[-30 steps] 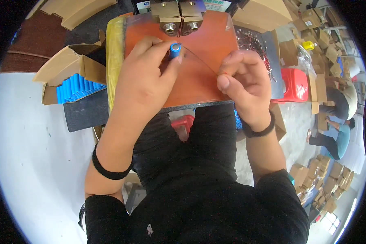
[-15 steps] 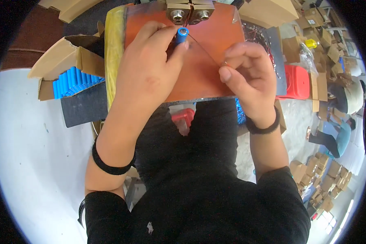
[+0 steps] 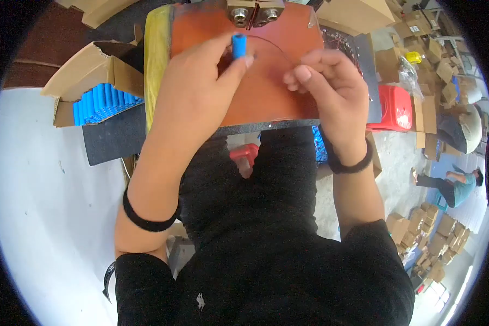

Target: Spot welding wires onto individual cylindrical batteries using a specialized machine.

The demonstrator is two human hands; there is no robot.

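My left hand is closed round a blue cylindrical battery cell, thumb on its near side and fingers behind it. The cell stands nearly upright over the orange work mat, one end toward me. A thin dark wire curves from beside the cell's top across to my right hand. There the thumb and forefinger pinch the wire, whose end is hidden by the fingers. Just beyond the cell stand two metal clamp blocks with bolts. How the wire joins the cell cannot be made out.
At left an open cardboard box holds many blue cells. Yellow sheeting lies along the mat's left edge. Small wired parts lie at the right, near a red plastic container. Two people are at work far right among cartons.
The cell has tilted, so its metal end no longer shows as brightly, and it sits slightly higher in view. The wire has gone from straight to bowed. My right hand has turned, fingers closing inward.
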